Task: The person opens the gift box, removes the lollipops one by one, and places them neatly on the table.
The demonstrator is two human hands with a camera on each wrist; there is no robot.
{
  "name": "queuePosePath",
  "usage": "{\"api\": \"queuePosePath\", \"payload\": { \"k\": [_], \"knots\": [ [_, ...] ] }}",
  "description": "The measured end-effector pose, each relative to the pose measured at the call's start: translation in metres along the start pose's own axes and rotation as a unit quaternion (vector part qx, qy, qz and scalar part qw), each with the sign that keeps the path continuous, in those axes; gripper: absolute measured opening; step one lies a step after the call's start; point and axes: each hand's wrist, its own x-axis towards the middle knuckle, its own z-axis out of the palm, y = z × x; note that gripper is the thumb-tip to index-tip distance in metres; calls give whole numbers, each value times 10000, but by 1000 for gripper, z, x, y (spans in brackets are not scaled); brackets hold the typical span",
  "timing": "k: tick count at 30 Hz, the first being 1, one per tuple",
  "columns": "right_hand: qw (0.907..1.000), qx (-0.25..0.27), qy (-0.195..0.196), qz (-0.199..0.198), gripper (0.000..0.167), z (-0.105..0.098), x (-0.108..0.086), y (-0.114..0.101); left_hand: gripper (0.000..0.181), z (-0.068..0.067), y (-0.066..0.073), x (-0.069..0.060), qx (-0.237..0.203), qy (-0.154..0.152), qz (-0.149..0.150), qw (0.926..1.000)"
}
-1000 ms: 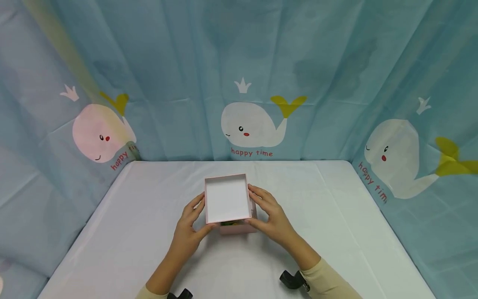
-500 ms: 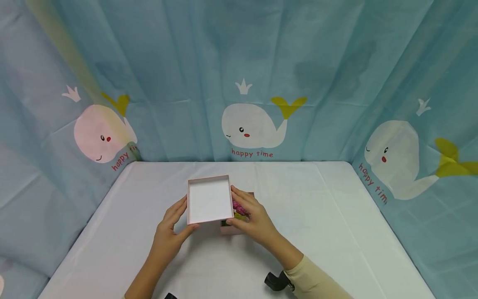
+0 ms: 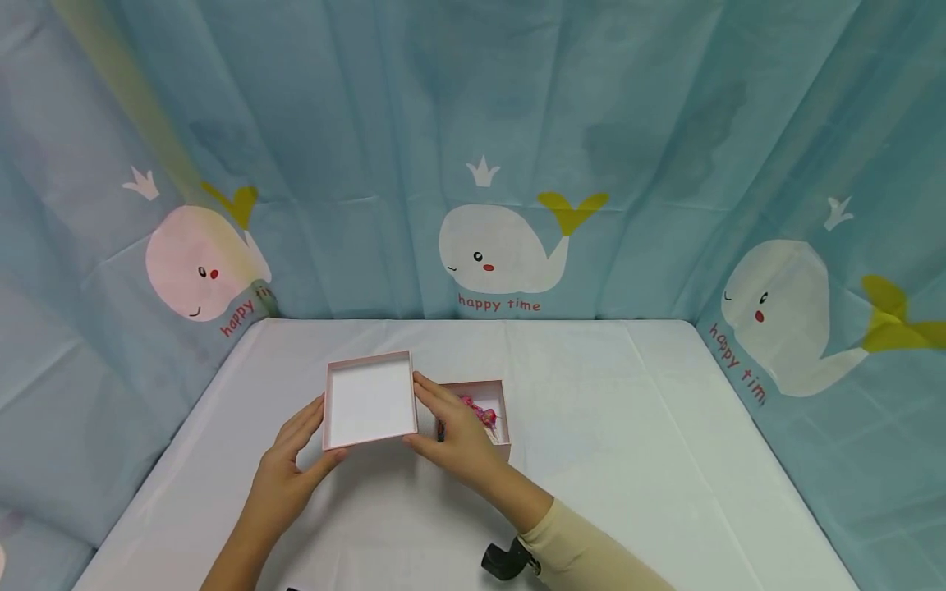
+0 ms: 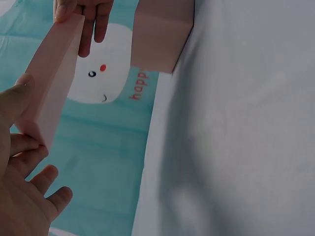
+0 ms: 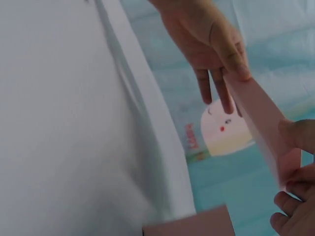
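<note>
Both hands hold a square pink box lid (image 3: 372,400) above the table, its white inside showing in the head view. My left hand (image 3: 284,480) pinches the left side between thumb and fingers. On the opposite side, my right hand (image 3: 466,447) pinches the lid the same way. The lid's pink outer wall (image 4: 54,69) shows edge-on in the left wrist view. Behind the right hand stands the pink box (image 3: 504,450), uncovered on the table. Inside it lie bright pink flower-like pieces (image 3: 484,413); the right hand hides much of its left part.
A white cloth covers the table (image 3: 628,443). Blue curtains (image 3: 355,164) printed with whales enclose the back and both sides. A black device (image 3: 506,561) sits by the right wrist.
Both hands have carried the lid leftward, off the box. The box has stayed in place, and its inside with the pink pieces has come into view.
</note>
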Motion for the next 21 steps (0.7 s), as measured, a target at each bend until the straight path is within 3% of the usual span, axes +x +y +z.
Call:
{"api": "queuePosePath", "payload": {
  "k": [12,21],
  "knots": [
    [9986,249,-249,397,75,43,12,-14,84,-34,-25,-14,342,-196,-295,9988],
    [9978,-138,-231,610,74,78,18,-10,81,-43,-52,-22,403,-326,-514,9973]
  ]
}}
